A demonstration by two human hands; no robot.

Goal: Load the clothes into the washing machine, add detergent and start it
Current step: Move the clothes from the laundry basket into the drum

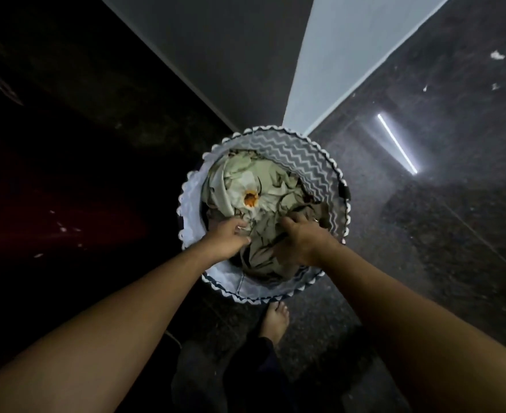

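lifting clothes out of the basket

floor [424,248]: dark, glossy. basket [305,158] stands on it at a wall [335,55] corner, mouth up toward the camera. it is round, so no long axis from above. clothes [246,180] heaped inside, crumpled, no clear axis, flower print on top. left hand [231,236] and right hand [301,238] both dug into the near side, fingers curled in cloth. judgement: scoop from underneath, lift straight up, watch trailing ends. washer not in view.
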